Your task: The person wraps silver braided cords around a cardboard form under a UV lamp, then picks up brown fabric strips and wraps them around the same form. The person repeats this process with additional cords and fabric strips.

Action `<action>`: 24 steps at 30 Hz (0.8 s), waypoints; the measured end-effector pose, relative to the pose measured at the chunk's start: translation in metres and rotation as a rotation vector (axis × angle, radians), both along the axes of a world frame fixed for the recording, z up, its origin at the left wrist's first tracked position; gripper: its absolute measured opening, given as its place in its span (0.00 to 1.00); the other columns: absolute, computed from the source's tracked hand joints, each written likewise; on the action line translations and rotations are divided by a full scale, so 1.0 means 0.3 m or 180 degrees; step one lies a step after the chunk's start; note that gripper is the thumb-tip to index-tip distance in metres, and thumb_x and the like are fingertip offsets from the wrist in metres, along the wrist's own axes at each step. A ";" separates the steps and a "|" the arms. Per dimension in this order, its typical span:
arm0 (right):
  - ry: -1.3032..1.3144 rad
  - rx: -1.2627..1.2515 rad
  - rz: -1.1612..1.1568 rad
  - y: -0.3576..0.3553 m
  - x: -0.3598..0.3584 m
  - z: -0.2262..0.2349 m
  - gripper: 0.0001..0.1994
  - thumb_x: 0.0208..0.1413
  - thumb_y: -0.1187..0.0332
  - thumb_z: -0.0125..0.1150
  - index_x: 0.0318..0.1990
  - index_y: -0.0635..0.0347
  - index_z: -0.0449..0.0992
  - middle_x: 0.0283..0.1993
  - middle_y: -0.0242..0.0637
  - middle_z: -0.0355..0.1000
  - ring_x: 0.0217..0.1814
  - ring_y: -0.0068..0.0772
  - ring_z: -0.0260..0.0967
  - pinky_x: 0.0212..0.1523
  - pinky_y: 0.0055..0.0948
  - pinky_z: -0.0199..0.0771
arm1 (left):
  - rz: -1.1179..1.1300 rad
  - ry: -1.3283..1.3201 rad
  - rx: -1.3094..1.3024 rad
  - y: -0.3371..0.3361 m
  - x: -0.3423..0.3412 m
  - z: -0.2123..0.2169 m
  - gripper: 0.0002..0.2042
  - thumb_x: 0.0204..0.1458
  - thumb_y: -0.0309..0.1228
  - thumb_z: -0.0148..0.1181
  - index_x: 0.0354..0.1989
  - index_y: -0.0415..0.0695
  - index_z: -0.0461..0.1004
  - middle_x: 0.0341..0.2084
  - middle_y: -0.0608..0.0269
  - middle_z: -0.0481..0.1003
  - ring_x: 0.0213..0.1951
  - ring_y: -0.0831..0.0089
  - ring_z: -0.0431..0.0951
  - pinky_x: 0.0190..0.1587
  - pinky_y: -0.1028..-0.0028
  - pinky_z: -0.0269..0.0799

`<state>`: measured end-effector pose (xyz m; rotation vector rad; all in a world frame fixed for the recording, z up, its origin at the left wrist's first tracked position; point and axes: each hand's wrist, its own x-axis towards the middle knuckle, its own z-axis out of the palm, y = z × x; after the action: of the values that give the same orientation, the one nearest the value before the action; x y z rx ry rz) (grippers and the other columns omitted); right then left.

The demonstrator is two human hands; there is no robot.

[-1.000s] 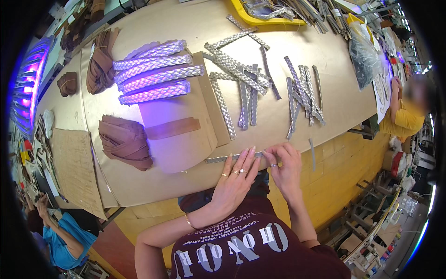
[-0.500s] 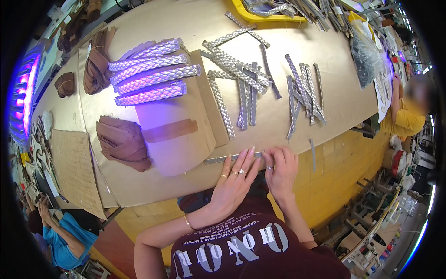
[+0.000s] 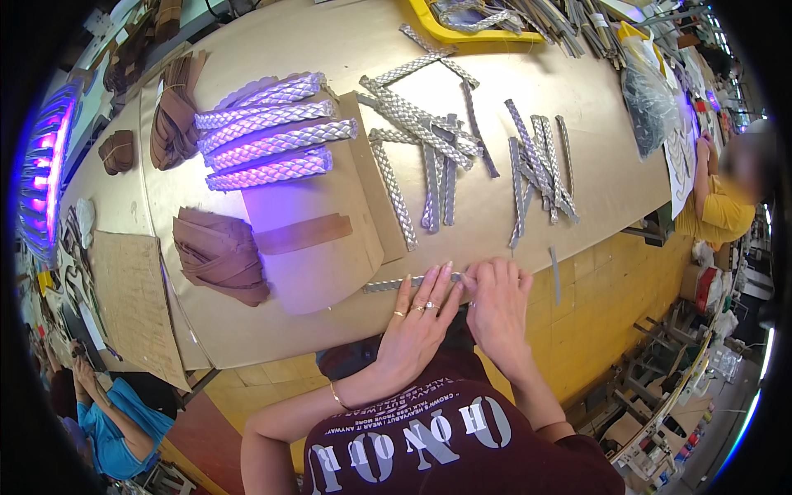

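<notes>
A silver-grey braided strip (image 3: 388,285) lies along the table's near edge. My left hand (image 3: 418,312) rests flat over it with fingers stretched out, pressing it onto the tabletop. At the strip's right end my right hand (image 3: 498,307) is closed, thumb and forefinger pinching that end; the fingertips partly hide it. Beyond my hands, a loose heap of silver braided strips (image 3: 425,124) lies on the table, with another small bunch of strips (image 3: 536,165) to its right. Four-sided brown card (image 3: 313,285) at the left carries several thicker braided pieces (image 3: 276,136) in a row.
Folded brown strips (image 3: 219,256) sit left of the card, with more brown bundles (image 3: 173,115) farther back. A yellow tray (image 3: 487,36) and a clear plastic bag (image 3: 652,103) stand at the far side. A grey strip (image 3: 555,275) hangs over the right edge. Co-workers sit at both sides.
My right hand has turned, its back now facing up more and its fingers bunched at the strip's end. The left hand stays in place on the strip.
</notes>
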<state>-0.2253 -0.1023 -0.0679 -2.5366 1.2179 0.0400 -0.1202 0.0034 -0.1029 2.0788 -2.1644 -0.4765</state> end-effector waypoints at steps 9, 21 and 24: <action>-0.1232 0.1774 -0.0635 -0.020 0.003 0.019 0.07 0.61 0.69 0.54 0.42 0.63 0.69 0.39 0.42 0.69 0.41 0.41 0.67 0.45 0.38 0.64 | 0.0143 0.0762 -0.0046 0.013 0.022 -0.029 0.30 0.52 0.38 0.61 0.65 0.49 0.61 0.70 0.52 0.48 0.70 0.55 0.49 0.68 0.50 0.47; -0.0971 0.0679 -0.0135 0.016 0.070 0.008 0.11 0.58 0.72 0.55 0.48 0.63 0.70 0.36 0.41 0.73 0.36 0.41 0.71 0.39 0.38 0.70 | 0.0390 0.0520 0.0250 0.046 0.041 0.015 0.33 0.53 0.43 0.57 0.68 0.49 0.56 0.69 0.40 0.46 0.71 0.48 0.47 0.68 0.51 0.46; -0.1276 0.0637 0.1180 0.049 0.099 0.022 0.10 0.53 0.74 0.56 0.44 0.57 0.71 0.31 0.38 0.69 0.35 0.42 0.67 0.38 0.37 0.66 | 0.0245 -0.0077 0.0283 0.047 0.035 0.013 0.32 0.54 0.44 0.52 0.67 0.44 0.57 0.69 0.40 0.46 0.71 0.49 0.46 0.69 0.51 0.44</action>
<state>-0.1955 -0.0876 -0.0612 -2.4028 0.5584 -0.2369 -0.1096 0.0175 -0.0989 2.2158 -2.1034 -0.5519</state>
